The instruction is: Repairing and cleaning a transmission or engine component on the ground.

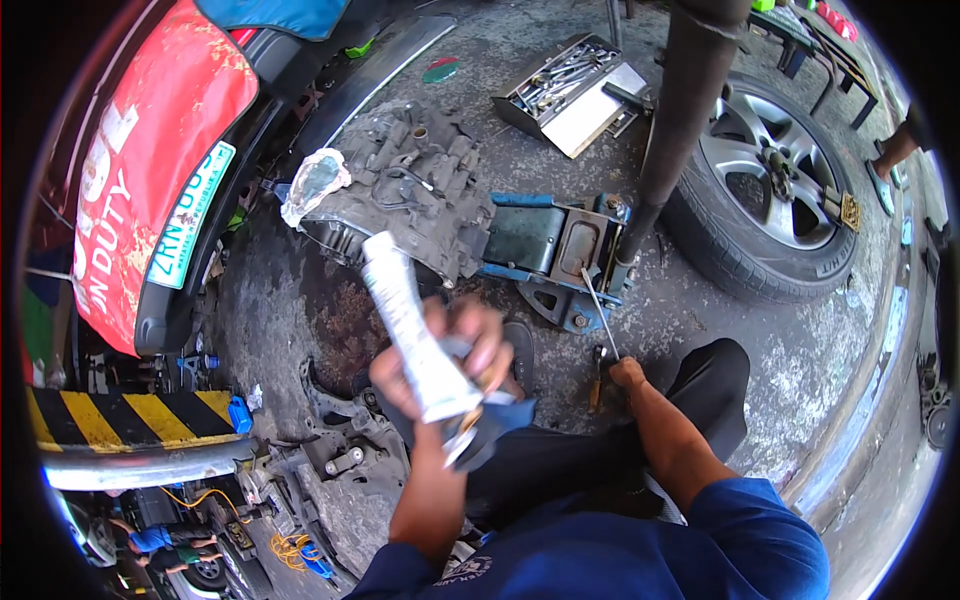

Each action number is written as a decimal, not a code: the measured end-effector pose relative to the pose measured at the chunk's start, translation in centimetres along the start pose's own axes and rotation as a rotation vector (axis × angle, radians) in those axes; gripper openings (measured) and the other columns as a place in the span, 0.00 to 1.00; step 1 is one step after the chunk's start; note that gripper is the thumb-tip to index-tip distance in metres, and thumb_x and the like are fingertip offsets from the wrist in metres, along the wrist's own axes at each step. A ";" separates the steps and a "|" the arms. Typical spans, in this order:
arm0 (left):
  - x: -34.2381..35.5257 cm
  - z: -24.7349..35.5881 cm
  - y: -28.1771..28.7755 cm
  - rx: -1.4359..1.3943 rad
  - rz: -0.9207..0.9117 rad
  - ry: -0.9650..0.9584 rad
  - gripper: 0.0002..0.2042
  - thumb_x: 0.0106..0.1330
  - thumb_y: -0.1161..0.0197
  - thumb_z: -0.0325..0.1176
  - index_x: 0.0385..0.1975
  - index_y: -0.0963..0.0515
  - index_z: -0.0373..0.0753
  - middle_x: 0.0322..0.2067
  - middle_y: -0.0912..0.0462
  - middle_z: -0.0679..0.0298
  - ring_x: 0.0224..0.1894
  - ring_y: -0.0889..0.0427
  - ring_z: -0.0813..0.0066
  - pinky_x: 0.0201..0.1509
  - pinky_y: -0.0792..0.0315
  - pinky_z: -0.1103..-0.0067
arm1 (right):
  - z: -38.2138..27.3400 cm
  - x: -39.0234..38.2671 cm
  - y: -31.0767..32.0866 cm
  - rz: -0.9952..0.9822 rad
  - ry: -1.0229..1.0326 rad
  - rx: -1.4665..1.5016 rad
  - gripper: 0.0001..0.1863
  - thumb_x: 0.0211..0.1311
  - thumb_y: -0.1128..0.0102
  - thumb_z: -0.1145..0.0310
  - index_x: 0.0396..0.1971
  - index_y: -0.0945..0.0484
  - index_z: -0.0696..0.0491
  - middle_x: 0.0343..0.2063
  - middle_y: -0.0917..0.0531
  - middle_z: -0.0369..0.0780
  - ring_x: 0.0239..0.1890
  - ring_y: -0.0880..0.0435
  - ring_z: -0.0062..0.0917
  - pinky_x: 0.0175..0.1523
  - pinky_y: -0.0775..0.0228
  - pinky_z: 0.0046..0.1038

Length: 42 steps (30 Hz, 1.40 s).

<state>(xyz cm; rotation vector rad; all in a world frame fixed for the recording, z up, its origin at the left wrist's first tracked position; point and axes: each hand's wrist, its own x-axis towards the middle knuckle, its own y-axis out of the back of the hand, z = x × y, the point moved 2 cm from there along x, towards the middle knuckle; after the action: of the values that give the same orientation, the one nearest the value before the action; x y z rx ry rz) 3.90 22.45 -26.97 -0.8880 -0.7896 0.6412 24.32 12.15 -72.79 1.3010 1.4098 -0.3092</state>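
My left hand (478, 340), blurred by motion, is closed around a white squeeze tube (395, 300) that tilts up and leftward over the greasy gearbox (400, 190). Just below the tube shows a dark blue, smeared object (505, 415) whose kind I cannot make out. Low on the right, my right hand (628, 374) grips a long thin metal rod (602, 315), which reaches up toward the blue floor jack (550, 250). Its handle end is hidden in my fingers. A tool with an orange handle (596, 390) lies on the ground beside that hand.
An open metal toolbox (565, 85) full of wrenches stands beyond the jack. A wheel (765, 190) lies at the right, behind a thick dark post (690, 110). Metal car parts (345, 440) are at lower left, near a striped yellow-black bar (130, 420). Other people are farther off.
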 end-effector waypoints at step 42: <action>-2.9 1.9 -9.6 0.075 -0.278 -0.158 0.18 0.72 0.49 0.43 0.28 0.17 0.40 0.31 0.18 0.38 0.19 0.21 0.64 0.18 0.31 0.79 | -5.6 -1.9 -2.2 -0.051 0.278 -0.417 0.27 0.67 0.49 0.48 0.49 0.20 0.57 0.49 0.20 0.57 0.54 0.21 0.49 0.58 0.29 0.43</action>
<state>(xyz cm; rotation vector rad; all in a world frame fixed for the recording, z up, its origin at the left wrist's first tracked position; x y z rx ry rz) 2.27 16.36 -18.93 -0.6491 -1.0038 0.4950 19.09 14.76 -70.37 0.9892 1.6373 0.1367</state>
